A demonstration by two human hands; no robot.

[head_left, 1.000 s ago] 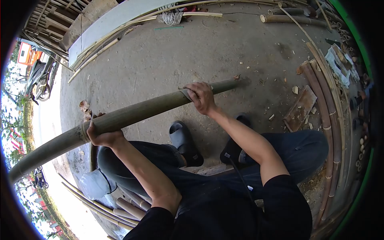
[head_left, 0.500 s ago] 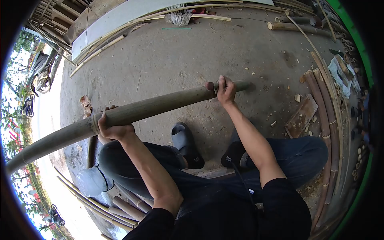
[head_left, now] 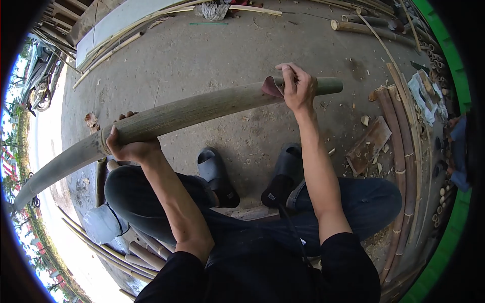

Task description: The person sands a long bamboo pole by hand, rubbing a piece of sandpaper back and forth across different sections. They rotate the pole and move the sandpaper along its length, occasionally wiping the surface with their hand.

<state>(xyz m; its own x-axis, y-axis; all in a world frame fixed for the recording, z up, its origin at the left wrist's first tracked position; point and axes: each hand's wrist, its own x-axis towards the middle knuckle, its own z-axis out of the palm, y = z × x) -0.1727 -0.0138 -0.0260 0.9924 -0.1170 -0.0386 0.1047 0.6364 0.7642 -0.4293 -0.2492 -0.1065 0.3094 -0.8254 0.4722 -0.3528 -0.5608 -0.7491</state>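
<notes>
A long green-grey bamboo pole slants across in front of me, its near end low at the left and its far end raised at the right. My left hand is wrapped round it from below, beside a node ring. Near the right end, my right hand clasps a curled reddish-brown sheet of sandpaper against the pole. The sheet's loose edge sticks out to the left of the fingers. Both knees are bent below the pole, with dark slippers on the floor between them.
Brown bamboo poles lie along the right, next to a wooden block and scattered chips. More bamboo is stacked at the upper right. A clear plastic container stands by my left knee, near several cut bamboo lengths.
The pole's right end has shifted up and to the right. My right hand has risen with it, still around the sandpaper, and more of the sheet shows. My left hand keeps its hold.
</notes>
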